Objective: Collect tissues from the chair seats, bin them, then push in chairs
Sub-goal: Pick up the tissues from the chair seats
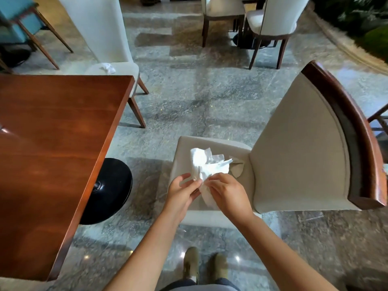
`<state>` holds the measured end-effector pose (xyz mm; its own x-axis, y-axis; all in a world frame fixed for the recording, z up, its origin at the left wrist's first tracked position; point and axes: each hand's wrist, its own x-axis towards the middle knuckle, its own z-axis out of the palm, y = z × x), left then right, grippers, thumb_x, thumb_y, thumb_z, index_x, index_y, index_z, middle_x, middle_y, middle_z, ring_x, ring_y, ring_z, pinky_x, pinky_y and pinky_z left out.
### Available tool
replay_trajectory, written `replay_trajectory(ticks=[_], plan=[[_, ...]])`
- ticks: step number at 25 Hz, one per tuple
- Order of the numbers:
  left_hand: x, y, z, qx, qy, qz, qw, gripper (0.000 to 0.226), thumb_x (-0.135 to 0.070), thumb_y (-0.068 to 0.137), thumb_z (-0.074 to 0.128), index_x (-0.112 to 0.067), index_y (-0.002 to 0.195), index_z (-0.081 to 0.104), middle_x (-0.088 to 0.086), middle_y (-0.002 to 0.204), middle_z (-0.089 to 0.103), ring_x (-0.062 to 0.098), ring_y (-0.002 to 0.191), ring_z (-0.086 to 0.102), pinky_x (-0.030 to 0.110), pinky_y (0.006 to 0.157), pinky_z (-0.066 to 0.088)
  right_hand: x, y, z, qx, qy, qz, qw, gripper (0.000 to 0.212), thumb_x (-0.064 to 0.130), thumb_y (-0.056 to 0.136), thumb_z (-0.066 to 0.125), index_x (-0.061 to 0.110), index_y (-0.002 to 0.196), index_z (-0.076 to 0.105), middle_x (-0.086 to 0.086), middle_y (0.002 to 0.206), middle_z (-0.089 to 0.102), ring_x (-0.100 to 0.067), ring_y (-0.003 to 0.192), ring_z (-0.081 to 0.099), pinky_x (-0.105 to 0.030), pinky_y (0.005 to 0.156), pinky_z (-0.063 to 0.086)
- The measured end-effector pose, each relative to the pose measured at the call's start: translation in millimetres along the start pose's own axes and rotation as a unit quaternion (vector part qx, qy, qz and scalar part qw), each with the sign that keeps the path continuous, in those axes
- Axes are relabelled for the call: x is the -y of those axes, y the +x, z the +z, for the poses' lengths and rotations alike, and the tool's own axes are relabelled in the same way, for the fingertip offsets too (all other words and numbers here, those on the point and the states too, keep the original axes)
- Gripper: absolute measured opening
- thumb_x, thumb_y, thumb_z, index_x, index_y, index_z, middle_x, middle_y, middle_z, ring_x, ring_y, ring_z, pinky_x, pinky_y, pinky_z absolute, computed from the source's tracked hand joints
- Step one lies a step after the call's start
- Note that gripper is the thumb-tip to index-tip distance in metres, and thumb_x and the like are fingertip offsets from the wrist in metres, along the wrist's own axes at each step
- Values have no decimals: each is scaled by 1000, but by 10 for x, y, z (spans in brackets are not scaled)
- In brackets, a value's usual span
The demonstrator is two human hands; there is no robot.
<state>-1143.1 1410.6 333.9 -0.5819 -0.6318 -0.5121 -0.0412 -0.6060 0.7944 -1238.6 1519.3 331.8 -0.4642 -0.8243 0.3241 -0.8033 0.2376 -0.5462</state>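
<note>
A crumpled white tissue (206, 164) is held above the seat of a beige chair (300, 148) with a dark wooden back rim. My left hand (182, 191) pinches its lower left part between thumb and fingers. My right hand (227, 193) grips its lower right part with curled fingers. Another crumpled tissue (108, 68) lies on the seat of a second beige chair (100, 28) beyond the table's far corner.
A red-brown wooden table (56, 143) on a black round base (109, 190) stands to the left. More chairs (270, 24) stand at the back, and a teal chair (19, 15) at the far left. Marble floor stretches between them. My shoes (204, 264) show below.
</note>
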Motion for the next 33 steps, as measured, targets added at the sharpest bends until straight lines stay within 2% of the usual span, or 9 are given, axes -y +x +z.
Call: replay_trajectory(ticks=[3,7,13,16,18,20,26,29,33], plan=[[72,172,-42,32,37,3,999,21,8,84,56,-9,91,65,0,78,75,10,74,70,18,65,56,-87,81,133,18,11,1,1000,9,6,81,69,10,88,73,-6,90,72,-23,80,67,-29,62,57],[197,464,-154,-49,-9,-30,998,20,7,83,58,-9,74,67,0,65,73,8,64,68,17,56,54,-234,179,332,37,45,12,998,13,6,83,67,8,95,72,-7,97,72,-22,87,67,-28,71,57],[477,960,-284,-94,-71,-94,989,30,6,83,58,-10,61,72,1,62,73,9,61,68,16,54,53,-679,258,646,114,55,25,992,23,12,86,62,15,109,67,-3,115,67,-19,100,65,-29,79,56],[676,1196,-404,-152,-79,-111,979,25,6,82,59,-10,67,70,2,64,73,12,66,67,17,54,55,-1169,286,817,89,-13,33,995,24,20,87,59,16,109,66,-4,112,68,-23,98,64,-31,78,55],[843,1365,-489,-161,-80,-118,977,18,7,82,58,-6,76,69,7,77,72,16,74,66,19,59,57,-1639,330,980,80,-60,107,989,34,14,82,67,14,116,62,-10,118,65,-30,104,61,-36,84,53],[1033,1523,-559,-161,-81,-120,976,14,6,83,58,-3,80,68,11,86,71,18,79,66,20,61,58,-2180,391,1163,125,-120,170,970,49,10,78,71,13,125,55,-17,130,55,-37,116,52,-42,94,46],[1750,2022,-866,-152,-104,-110,977,12,-2,82,60,-5,80,72,10,87,75,17,83,71,18,61,55,-3520,431,1903,298,-293,176,892,77,33,85,63,22,146,17,-11,155,19,-30,139,22,-43,107,33],[2001,2124,-974,-172,-114,-127,970,24,1,82,58,-9,67,74,7,78,76,15,76,72,18,58,55,-3763,406,2176,277,-265,178,906,68,27,88,57,20,145,20,-11,149,33,-30,134,31,-42,102,38],[2117,2114,-1049,-173,-104,-137,970,25,-1,82,57,-12,69,76,5,81,76,14,77,72,19,57,56,-3787,325,2304,233,-215,173,932,40,19,93,50,12,132,47,-13,130,55,-31,125,41,-43,90,48]])
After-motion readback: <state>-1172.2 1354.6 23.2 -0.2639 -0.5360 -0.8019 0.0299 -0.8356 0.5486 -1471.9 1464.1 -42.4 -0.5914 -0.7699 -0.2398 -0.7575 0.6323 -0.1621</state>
